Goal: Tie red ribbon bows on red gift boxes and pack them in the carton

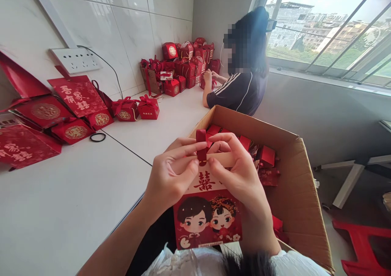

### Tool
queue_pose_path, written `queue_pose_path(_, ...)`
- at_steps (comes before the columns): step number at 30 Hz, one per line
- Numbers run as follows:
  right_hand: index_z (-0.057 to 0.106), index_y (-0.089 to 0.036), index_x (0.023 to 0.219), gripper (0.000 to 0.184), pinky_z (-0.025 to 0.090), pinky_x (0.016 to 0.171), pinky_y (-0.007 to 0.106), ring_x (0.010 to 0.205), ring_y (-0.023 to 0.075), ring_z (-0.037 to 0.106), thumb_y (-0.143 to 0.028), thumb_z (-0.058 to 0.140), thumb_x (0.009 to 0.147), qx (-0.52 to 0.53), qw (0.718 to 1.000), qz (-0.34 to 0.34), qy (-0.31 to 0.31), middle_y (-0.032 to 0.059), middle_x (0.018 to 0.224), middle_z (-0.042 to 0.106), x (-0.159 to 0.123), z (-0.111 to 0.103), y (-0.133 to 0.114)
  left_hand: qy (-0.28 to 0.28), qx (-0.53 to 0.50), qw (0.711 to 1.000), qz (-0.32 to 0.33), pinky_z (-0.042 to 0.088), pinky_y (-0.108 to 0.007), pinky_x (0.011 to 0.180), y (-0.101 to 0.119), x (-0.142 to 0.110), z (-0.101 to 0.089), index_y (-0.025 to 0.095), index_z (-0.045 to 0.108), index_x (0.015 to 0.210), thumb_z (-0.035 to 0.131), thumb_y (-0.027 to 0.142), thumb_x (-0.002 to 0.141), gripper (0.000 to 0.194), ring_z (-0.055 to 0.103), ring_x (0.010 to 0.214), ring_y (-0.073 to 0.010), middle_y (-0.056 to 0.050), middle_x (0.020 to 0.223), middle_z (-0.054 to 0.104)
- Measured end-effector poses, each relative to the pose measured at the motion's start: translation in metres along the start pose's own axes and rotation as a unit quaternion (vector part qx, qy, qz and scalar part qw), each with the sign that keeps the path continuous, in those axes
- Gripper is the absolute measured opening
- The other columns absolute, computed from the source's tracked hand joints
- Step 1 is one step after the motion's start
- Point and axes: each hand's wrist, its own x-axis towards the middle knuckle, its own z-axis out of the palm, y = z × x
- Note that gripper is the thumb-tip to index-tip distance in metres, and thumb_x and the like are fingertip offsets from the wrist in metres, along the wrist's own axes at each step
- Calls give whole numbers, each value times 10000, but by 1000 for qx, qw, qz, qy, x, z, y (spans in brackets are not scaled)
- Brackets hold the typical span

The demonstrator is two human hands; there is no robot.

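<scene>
Between my two hands, above my lap, is a red and cream gift box [210, 221] printed with two cartoon figures and a red character. A dark red ribbon loop [201, 145] stands up from its top edge. My left hand [175, 172] is closed on the left side of that edge, its thumb and fingertips against the ribbon. On the right, my right hand [233, 166] pinches the same edge beside the ribbon, with the fingers bent over the top. The back of the box is hidden.
A cardboard carton [301, 194] holding several red boxes stands just beyond my hands. More red boxes [76, 131] sit on the white table [61, 210] at left, with a black ring [97, 137]. A co-worker [241, 86] handles a red box near a stack [189, 66]. A red stool [360, 243] stands right.
</scene>
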Motion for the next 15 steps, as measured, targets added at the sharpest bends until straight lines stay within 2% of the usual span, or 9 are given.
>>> queue_pose_path(8, 521, -229, 1015, 239, 363, 459, 157, 548, 58, 468, -158, 539, 787, -19, 999, -29, 4, -44, 745, 521, 0, 0, 2, -6, 18, 1000, 21, 543, -269, 886, -2, 2, 0, 226, 701, 1041, 545, 159, 777, 314, 620, 1007, -181, -48, 1060, 638)
queue_pose_path(15, 513, -239, 1046, 313, 381, 486, 168, 587, 72, 466, -112, 533, 761, -36, 998, -41, -10, -47, 731, 480, 0, -1, 1, -13, -4, 1000, 7, 555, -296, 861, -4, 3, -1, 223, 708, 1014, 545, 163, 766, 303, 622, 992, -195, -53, 1060, 632)
